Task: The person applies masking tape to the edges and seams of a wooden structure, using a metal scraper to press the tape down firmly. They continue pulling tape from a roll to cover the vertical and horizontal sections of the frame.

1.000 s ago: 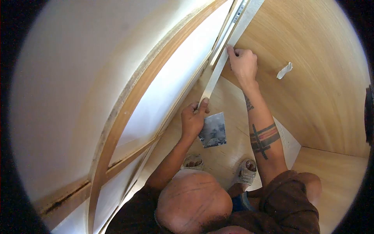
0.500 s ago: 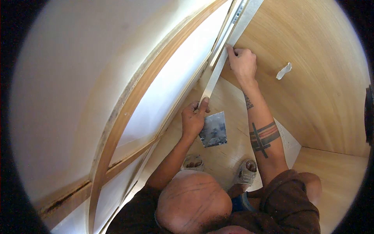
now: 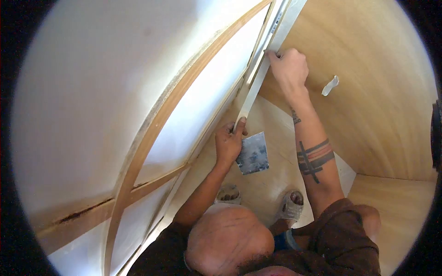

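A long pale strip [image 3: 252, 94] runs down along the panel edge, between the framed panel and the wood panel. My left hand [image 3: 229, 141] is closed around its lower end, thumb on top. Beside those fingers shows a flat square blade [image 3: 254, 154], smeared with grey and dark marks; its near corner is hidden behind the hand. Higher up, my right hand [image 3: 290, 69] is curled, with thumb and forefinger pinching the strip's edge.
At left stands a white panel with a curved wooden frame [image 3: 159, 115]. A wood-grain panel [image 3: 368, 92] rises at right, with a crumpled white scrap [image 3: 330, 86] on it. Two sandaled feet [image 3: 291, 205] stand on the pale wooden floor [image 3: 267, 122].
My right hand has shifted slightly up and to the right, its fingers still at the strip. My left hand and the blade stay nearly in place. The whole view has tilted a little.
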Demonstrator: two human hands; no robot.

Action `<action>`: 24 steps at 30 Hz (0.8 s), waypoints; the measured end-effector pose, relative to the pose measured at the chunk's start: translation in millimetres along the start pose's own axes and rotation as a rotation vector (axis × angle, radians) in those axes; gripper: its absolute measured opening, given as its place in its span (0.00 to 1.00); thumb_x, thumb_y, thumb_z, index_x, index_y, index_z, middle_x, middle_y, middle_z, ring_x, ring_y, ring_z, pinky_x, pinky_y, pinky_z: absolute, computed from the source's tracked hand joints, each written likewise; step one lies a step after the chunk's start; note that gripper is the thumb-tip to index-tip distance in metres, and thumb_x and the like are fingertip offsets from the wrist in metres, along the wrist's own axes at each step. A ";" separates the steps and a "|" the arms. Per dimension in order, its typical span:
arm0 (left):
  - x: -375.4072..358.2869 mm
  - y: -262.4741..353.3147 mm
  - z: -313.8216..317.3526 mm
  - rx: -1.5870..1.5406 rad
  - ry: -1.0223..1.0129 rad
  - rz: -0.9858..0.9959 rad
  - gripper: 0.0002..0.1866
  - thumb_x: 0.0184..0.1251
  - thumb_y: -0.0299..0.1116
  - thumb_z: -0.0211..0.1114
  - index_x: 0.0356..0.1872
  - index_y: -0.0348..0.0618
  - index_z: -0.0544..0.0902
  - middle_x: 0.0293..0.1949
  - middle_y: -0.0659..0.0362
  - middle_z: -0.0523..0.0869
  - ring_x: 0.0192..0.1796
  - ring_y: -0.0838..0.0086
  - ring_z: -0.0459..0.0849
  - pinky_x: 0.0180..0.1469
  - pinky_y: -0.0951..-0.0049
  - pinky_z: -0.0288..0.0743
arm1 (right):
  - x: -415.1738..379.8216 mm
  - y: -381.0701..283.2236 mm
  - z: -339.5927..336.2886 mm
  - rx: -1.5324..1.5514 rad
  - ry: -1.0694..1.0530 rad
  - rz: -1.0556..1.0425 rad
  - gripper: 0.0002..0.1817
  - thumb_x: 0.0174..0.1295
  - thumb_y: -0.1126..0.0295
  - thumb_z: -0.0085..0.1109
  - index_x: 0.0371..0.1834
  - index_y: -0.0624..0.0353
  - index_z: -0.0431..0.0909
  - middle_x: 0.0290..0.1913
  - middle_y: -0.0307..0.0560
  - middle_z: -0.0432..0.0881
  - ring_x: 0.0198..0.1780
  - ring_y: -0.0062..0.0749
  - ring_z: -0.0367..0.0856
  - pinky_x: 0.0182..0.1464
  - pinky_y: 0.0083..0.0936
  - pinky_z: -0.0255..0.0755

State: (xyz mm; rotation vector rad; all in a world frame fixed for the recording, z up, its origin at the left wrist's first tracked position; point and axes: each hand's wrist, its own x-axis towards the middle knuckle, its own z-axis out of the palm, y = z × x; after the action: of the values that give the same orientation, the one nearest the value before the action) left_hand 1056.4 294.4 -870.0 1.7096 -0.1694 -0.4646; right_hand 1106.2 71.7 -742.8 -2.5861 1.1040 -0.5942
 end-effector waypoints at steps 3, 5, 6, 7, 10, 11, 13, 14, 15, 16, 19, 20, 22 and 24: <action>0.1 -5.6 -0.9 0.019 0.013 0.012 0.28 0.77 0.54 0.68 0.28 0.35 0.88 0.25 0.54 0.88 0.28 0.74 0.81 0.35 0.67 0.71 | 8.8 -11.6 -20.0 0.085 0.074 -0.045 0.25 0.63 0.47 0.70 0.29 0.63 0.91 0.28 0.64 0.88 0.36 0.64 0.90 0.45 0.52 0.84; -0.2 -2.7 -1.7 0.025 0.021 0.025 0.29 0.77 0.54 0.67 0.28 0.35 0.88 0.24 0.55 0.87 0.28 0.74 0.81 0.34 0.67 0.71 | 19.0 -21.9 -39.0 0.073 0.306 -0.082 0.28 0.63 0.44 0.70 0.25 0.63 0.90 0.18 0.52 0.85 0.24 0.48 0.87 0.37 0.39 0.83; -1.3 2.5 -2.8 0.046 0.015 -0.004 0.29 0.77 0.54 0.66 0.28 0.35 0.88 0.25 0.54 0.87 0.28 0.73 0.81 0.35 0.66 0.71 | 21.3 -28.1 -52.5 0.075 0.307 -0.082 0.28 0.63 0.44 0.70 0.25 0.63 0.90 0.18 0.52 0.85 0.24 0.48 0.87 0.37 0.39 0.83; -1.7 5.2 -3.2 0.065 0.008 -0.033 0.29 0.77 0.54 0.66 0.28 0.35 0.88 0.25 0.54 0.87 0.28 0.73 0.81 0.35 0.66 0.71 | 23.1 -35.3 -68.3 0.132 0.359 -0.097 0.29 0.64 0.43 0.69 0.24 0.62 0.90 0.17 0.50 0.85 0.22 0.46 0.86 0.36 0.38 0.82; 0.3 -1.4 -0.2 0.040 0.015 -0.026 0.29 0.77 0.55 0.65 0.28 0.35 0.88 0.26 0.54 0.88 0.30 0.72 0.82 0.38 0.67 0.73 | 16.9 -48.5 -103.3 0.249 0.404 -0.127 0.29 0.66 0.42 0.67 0.25 0.60 0.90 0.18 0.52 0.85 0.24 0.51 0.86 0.35 0.42 0.82; -0.1 -0.4 -0.2 0.039 0.012 -0.025 0.29 0.77 0.55 0.65 0.28 0.35 0.88 0.26 0.54 0.88 0.30 0.72 0.82 0.38 0.67 0.73 | 15.4 -49.3 -109.0 0.322 0.396 -0.144 0.29 0.67 0.42 0.65 0.27 0.60 0.90 0.20 0.57 0.85 0.28 0.58 0.88 0.36 0.48 0.82; -1.8 4.8 -2.5 0.079 0.011 0.014 0.28 0.78 0.54 0.65 0.30 0.35 0.89 0.27 0.55 0.89 0.32 0.72 0.83 0.41 0.67 0.75 | 24.1 -41.8 -96.9 0.198 0.459 -0.171 0.29 0.67 0.42 0.66 0.25 0.60 0.90 0.18 0.51 0.84 0.24 0.49 0.86 0.35 0.42 0.82; -1.4 3.8 -2.1 0.077 0.008 0.016 0.28 0.78 0.54 0.65 0.30 0.35 0.89 0.27 0.55 0.89 0.32 0.72 0.83 0.41 0.67 0.75 | 26.6 -35.9 -87.2 0.073 0.516 -0.197 0.29 0.67 0.42 0.67 0.22 0.59 0.90 0.16 0.45 0.83 0.20 0.41 0.84 0.34 0.36 0.82; -0.8 0.3 -0.5 0.059 0.001 0.028 0.27 0.78 0.53 0.66 0.31 0.35 0.89 0.28 0.55 0.89 0.33 0.73 0.84 0.42 0.68 0.76 | 24.7 -31.8 -78.8 0.068 0.518 -0.195 0.29 0.67 0.42 0.67 0.22 0.59 0.90 0.16 0.45 0.83 0.20 0.41 0.84 0.34 0.36 0.82; -1.3 -1.6 -0.3 0.043 -0.004 0.038 0.26 0.78 0.52 0.66 0.33 0.35 0.89 0.30 0.55 0.90 0.34 0.73 0.84 0.42 0.69 0.76 | 21.0 -29.8 -69.8 0.063 0.482 -0.194 0.30 0.67 0.42 0.66 0.22 0.59 0.89 0.16 0.46 0.83 0.20 0.42 0.84 0.34 0.37 0.82; -2.5 -1.1 1.1 0.001 -0.012 0.049 0.21 0.77 0.48 0.68 0.37 0.35 0.89 0.32 0.55 0.90 0.36 0.74 0.84 0.42 0.70 0.76 | 13.9 -12.1 -37.6 0.058 0.387 -0.182 0.31 0.69 0.42 0.65 0.21 0.61 0.87 0.15 0.48 0.81 0.21 0.44 0.84 0.34 0.39 0.81; -2.2 -1.2 0.4 0.010 -0.013 0.039 0.21 0.77 0.48 0.68 0.37 0.35 0.89 0.32 0.55 0.90 0.36 0.74 0.84 0.42 0.70 0.76 | 10.1 -4.9 -24.9 0.060 0.337 -0.177 0.32 0.69 0.42 0.65 0.21 0.62 0.87 0.15 0.49 0.80 0.21 0.45 0.84 0.33 0.40 0.81; 0.0 -1.3 -0.3 0.098 -0.054 0.079 0.18 0.77 0.44 0.69 0.41 0.35 0.90 0.33 0.55 0.90 0.36 0.74 0.84 0.42 0.70 0.76 | 2.7 17.8 7.0 -0.009 0.246 -0.155 0.33 0.68 0.41 0.65 0.20 0.63 0.86 0.15 0.51 0.80 0.21 0.47 0.83 0.33 0.42 0.80; 2.0 -14.1 2.5 0.040 -0.069 0.088 0.18 0.76 0.43 0.69 0.42 0.34 0.89 0.34 0.55 0.91 0.37 0.74 0.85 0.43 0.70 0.77 | -6.0 35.1 22.8 -0.082 0.168 -0.143 0.34 0.68 0.40 0.65 0.20 0.64 0.85 0.14 0.53 0.79 0.21 0.49 0.82 0.32 0.43 0.79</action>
State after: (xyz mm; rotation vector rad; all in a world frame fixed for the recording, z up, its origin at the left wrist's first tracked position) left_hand 1055.2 294.1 -884.4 1.7184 -0.3044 -0.4583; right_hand 1091.2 54.3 -778.2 -2.7449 1.0177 -0.8285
